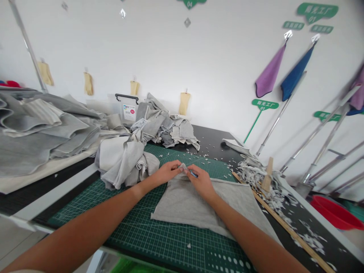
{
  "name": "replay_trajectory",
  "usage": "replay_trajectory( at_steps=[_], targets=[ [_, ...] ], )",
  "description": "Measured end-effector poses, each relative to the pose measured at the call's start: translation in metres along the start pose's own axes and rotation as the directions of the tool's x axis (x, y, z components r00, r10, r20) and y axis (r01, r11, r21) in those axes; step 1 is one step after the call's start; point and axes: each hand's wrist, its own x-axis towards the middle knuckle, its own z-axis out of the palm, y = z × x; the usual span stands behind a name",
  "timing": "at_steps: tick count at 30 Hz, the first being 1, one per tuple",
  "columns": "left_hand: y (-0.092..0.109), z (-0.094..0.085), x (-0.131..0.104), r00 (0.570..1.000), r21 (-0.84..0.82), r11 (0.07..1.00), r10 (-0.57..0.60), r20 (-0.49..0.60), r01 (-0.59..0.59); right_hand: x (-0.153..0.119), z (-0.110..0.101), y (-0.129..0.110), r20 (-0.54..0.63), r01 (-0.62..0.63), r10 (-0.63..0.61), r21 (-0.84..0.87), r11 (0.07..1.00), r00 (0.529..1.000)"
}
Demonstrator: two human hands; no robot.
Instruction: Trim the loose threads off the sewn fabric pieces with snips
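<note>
A grey fabric piece [199,204] lies spread over the green cutting mat [131,231], its far left corner lifted. My left hand [170,171] is closed, pinching that raised corner between thumb and fingers. Right beside it, my right hand [200,180] is closed around a small blue tool [193,173], its fingertips against the same corner. Most of the tool is hidden in the fingers, so I cannot tell its kind. The two hands almost touch at the fabric edge.
Crumpled grey cloths [122,159] sit left of my hands, with a larger cloth pile [159,121] and a plastic box [126,110] behind. A wooden ruler [284,223] and white scraps [273,185] lie right. A red basin [337,212] stands beyond the table.
</note>
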Motion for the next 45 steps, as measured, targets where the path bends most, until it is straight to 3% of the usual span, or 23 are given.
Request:
replay_trajectory(
  at_steps=[6, 13, 19, 25, 31, 39, 45],
  targets=[
    [0.005, -0.002, 0.001, 0.999, -0.117, 0.993, 0.001, -0.054, -0.008, 0.003, 0.0, 0.004, 0.11, 0.054, -0.058, 0.039, 0.998, 0.992],
    [0.011, -0.003, -0.004, 0.999, -0.143, 0.989, -0.046, -0.025, 0.042, 0.005, 0.003, 0.012, -0.036, -0.039, 0.041, 0.044, 0.998, 0.999],
    [0.014, -0.003, -0.003, 0.997, -0.16, 0.985, -0.068, -0.041, 0.061, 0.007, 0.001, 0.013, 0.001, -0.02, 0.02, 0.074, 0.997, 1.0],
    [0.011, 0.0, -0.004, 0.997, -0.204, 0.977, -0.069, -0.028, 0.062, 0.002, 0.003, 0.008, -0.011, -0.084, 0.085, 0.049, 0.995, 0.996],
    [0.015, 0.0, -0.005, 0.997, -0.181, 0.981, -0.075, -0.026, 0.069, 0.005, 0.002, 0.012, -0.032, -0.018, 0.02, 0.069, 0.997, 0.999],
    [0.019, 0.002, -0.005, 0.997, -0.188, 0.98, -0.071, -0.038, 0.062, 0.005, 0.002, 0.01, 0.12, 0.023, -0.033, 0.082, 0.996, 0.992],
    [0.02, 0.003, -0.006, 0.993, -0.232, 0.968, -0.107, -0.052, 0.092, 0.004, 0.006, 0.011, 0.056, -0.039, 0.035, 0.075, 0.996, 0.998]
  ],
)
